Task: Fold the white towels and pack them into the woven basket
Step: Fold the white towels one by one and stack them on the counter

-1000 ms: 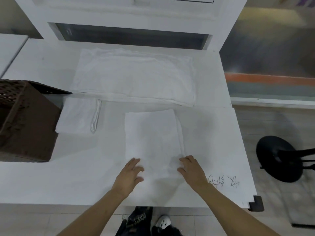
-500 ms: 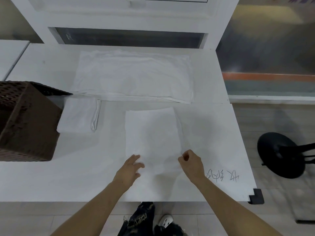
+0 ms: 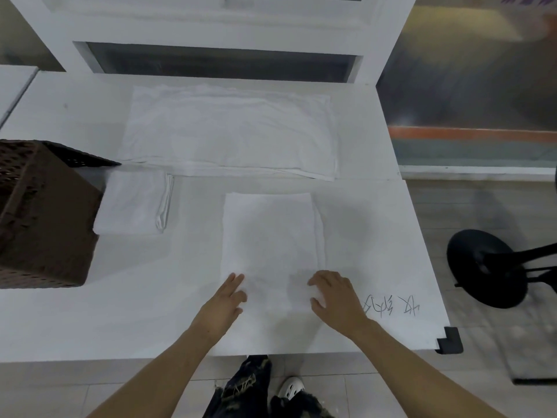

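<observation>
A half-folded white towel (image 3: 271, 236) lies lengthwise on the white table in front of me. My left hand (image 3: 224, 303) rests on its near left edge with straight fingers. My right hand (image 3: 334, 297) lies on its near right part, fingers bent down onto the cloth, holding nothing that I can see. A small folded towel (image 3: 132, 203) sits beside the dark brown woven basket (image 3: 39, 218) at the left. A large spread towel (image 3: 232, 131) lies across the far side of the table.
The white table (image 3: 376, 236) ends just right of the handwritten marks (image 3: 391, 307), with a black corner guard (image 3: 450, 340). A black stool base (image 3: 488, 268) stands on the floor at right. A white cabinet (image 3: 211, 31) rises behind the table.
My right hand, briefly curled half a second ago, has spread down onto the towel again. My left hand stays at the left edge. The towel has not visibly moved.
</observation>
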A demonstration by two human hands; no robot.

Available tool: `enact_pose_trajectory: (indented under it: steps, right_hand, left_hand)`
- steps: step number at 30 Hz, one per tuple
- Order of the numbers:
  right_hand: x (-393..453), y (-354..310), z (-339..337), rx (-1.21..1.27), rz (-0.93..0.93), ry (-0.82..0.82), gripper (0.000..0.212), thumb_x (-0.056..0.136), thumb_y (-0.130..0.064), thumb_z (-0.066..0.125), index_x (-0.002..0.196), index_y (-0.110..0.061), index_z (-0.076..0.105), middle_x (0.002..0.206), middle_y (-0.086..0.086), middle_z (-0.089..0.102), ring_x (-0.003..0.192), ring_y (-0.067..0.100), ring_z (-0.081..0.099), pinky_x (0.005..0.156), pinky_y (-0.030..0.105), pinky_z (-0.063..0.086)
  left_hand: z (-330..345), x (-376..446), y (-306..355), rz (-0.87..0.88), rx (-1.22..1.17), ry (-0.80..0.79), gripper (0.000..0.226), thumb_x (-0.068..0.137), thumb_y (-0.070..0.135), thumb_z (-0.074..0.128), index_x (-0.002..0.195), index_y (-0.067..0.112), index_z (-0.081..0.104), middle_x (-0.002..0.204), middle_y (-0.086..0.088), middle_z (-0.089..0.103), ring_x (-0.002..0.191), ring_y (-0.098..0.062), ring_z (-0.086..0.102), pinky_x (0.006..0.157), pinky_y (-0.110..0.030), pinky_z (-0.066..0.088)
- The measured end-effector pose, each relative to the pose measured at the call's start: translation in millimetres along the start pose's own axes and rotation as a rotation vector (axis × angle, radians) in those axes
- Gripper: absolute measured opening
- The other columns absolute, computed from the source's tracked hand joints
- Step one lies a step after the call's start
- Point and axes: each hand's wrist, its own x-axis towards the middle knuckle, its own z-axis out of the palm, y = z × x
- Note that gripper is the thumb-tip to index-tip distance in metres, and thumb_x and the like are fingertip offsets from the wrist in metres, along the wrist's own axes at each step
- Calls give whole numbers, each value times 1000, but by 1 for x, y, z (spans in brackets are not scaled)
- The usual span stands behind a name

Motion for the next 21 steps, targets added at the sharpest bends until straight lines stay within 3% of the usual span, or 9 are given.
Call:
enact_pose_trajectory:
  steps: [2, 4, 7, 9, 11, 12, 15, 17, 21]
  right_hand:
    - [-4, 1, 7, -60, -127, -116, 51, 90, -51, 55, 136, -29, 56, 150, -8, 49, 141, 17, 40, 111, 40, 37]
    - [-5, 2, 13, -123, -123, -192, 61, 86, -60, 57, 139, -30, 55, 154, -8, 46, 144, 17, 38, 113, 43, 36]
    - [-3, -1, 16, -198, -127, -163, 42, 80, -44, 70, 118, -28, 67, 140, -7, 59, 135, 21, 52, 104, 42, 46]
    - [-1, -3, 14, -165, -123, -89, 26, 79, -30, 69, 105, -26, 70, 127, -9, 66, 132, 20, 55, 103, 39, 46]
    - [2, -6, 6, -18, -60, -69, 21, 86, -30, 59, 104, -25, 69, 114, -14, 69, 131, 11, 54, 109, 33, 41]
    - [3, -8, -3, 88, -8, -88, 17, 89, -32, 56, 101, -27, 67, 104, -16, 68, 119, 5, 58, 106, 30, 43]
    - [8, -16, -36, 405, 158, -112, 5, 89, -30, 62, 86, -27, 60, 76, -11, 62, 74, 7, 57, 71, 26, 47]
    - [15, -20, -54, 564, 233, -81, 8, 89, -24, 67, 83, -28, 63, 74, -6, 65, 65, 6, 55, 63, 23, 43]
    - [41, -25, -77, 739, 329, 18, 9, 93, -21, 70, 86, -25, 66, 79, -10, 67, 67, 1, 56, 62, 16, 43]
  left_hand:
    - [0, -1, -2, 27, 47, 61, 12, 97, 15, 65, 103, 25, 63, 160, -1, 38, 152, -20, 24, 98, -33, 55]
    - [-3, -1, 1, 74, 79, 130, 10, 98, 19, 59, 99, 25, 67, 147, -2, 56, 144, -23, 43, 101, -34, 54]
    - [-14, -1, 9, 55, 49, 169, 32, 100, 33, 39, 111, 23, 67, 122, 5, 70, 125, -18, 61, 100, -33, 52]
    - [-27, -1, 14, 10, 0, 169, 34, 102, 38, 34, 115, 24, 63, 103, 7, 71, 99, -16, 68, 84, -29, 55]
    - [-41, 2, 16, -9, -50, 153, 31, 105, 41, 34, 115, 26, 59, 91, 9, 69, 83, -14, 66, 69, -25, 50]
    - [-49, 4, 16, -24, -76, 144, 28, 106, 41, 37, 117, 26, 59, 93, 10, 69, 83, -13, 66, 69, -25, 50]
    - [-69, 12, 7, -130, -201, 127, 24, 105, 38, 50, 120, 24, 63, 104, 10, 71, 92, -10, 67, 79, -22, 49]
    - [-81, 21, 1, -149, -269, 139, 21, 103, 35, 56, 115, 23, 67, 103, 10, 72, 94, -9, 67, 82, -21, 50]
    - [-105, 43, -6, -146, -359, 219, 9, 101, 30, 60, 105, 27, 67, 97, 17, 71, 90, -4, 67, 85, -28, 53]
